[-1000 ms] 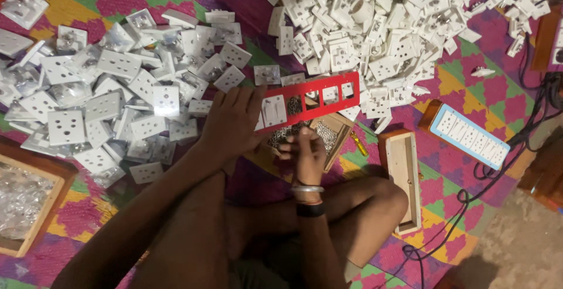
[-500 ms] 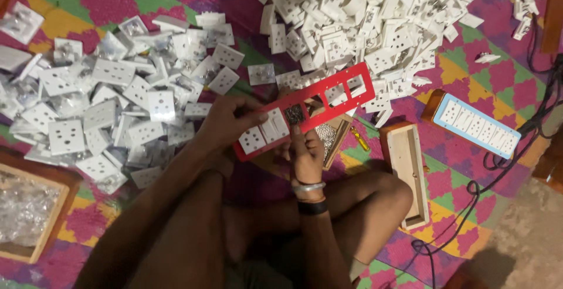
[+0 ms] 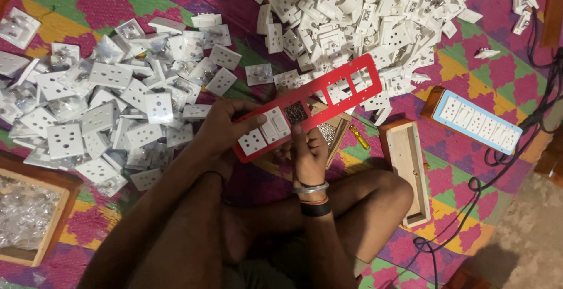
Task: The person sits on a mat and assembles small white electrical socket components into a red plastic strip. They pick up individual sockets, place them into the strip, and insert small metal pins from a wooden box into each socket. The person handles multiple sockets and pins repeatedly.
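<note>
My left hand (image 3: 221, 129) grips the near end of a long red plastic frame (image 3: 352, 84) with several rectangular openings. Two white modules, a socket (image 3: 253, 142) and a switch (image 3: 275, 126), sit in the frame's near openings. My left thumb presses on the frame beside the switch. My right hand (image 3: 309, 154) is under the frame with its fingers curled against the underside, near the third opening. The frame tilts up and away to the right, above a small wooden tray of screws (image 3: 328, 132).
A heap of white sockets (image 3: 105, 95) lies to the left and a bigger heap of white parts (image 3: 363, 13) beyond. A wooden box (image 3: 406, 166), a finished switch board (image 3: 478, 119), black cables (image 3: 498, 172) and a box of plastic packets (image 3: 26, 213) surround my crossed legs.
The red frame has been lowered toward me and tilted more steeply. A second white module now sits in it beside the first, and my right hand stays beneath it.
</note>
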